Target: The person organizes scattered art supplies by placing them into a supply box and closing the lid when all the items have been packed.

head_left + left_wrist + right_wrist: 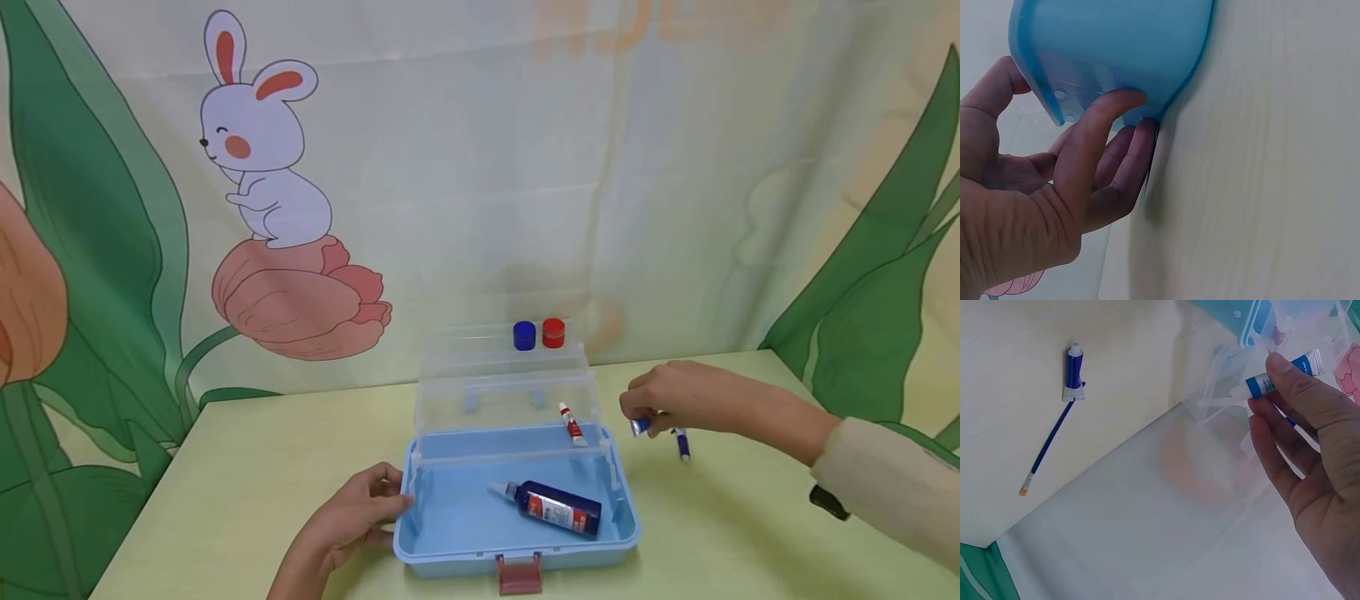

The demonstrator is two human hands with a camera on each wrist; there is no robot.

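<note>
A light-blue plastic box (450, 552) stands on the table with its clear lid (502, 408) raised. My left hand (352, 517) grips its left end; in the left wrist view the thumb (1107, 112) lies against the end wall and a finger reaches the rim. Inside the box lies a dark-blue bottle (558, 507) with a pointed nozzle. A red paint tube (572, 425) shows through the lid, at the box's back right. Right of the box, my right hand (675, 393) pinches a small blue paint tube (1262, 385) between thumb and fingers, above the table.
Another dark-blue paint tube (1074, 370) lies on the table to the right, beside a blue-handled paintbrush (1050, 437). Blue (524, 336) and red (553, 333) paint jars appear at the raised lid's top. A printed curtain (465, 208) hangs behind the table (247, 492).
</note>
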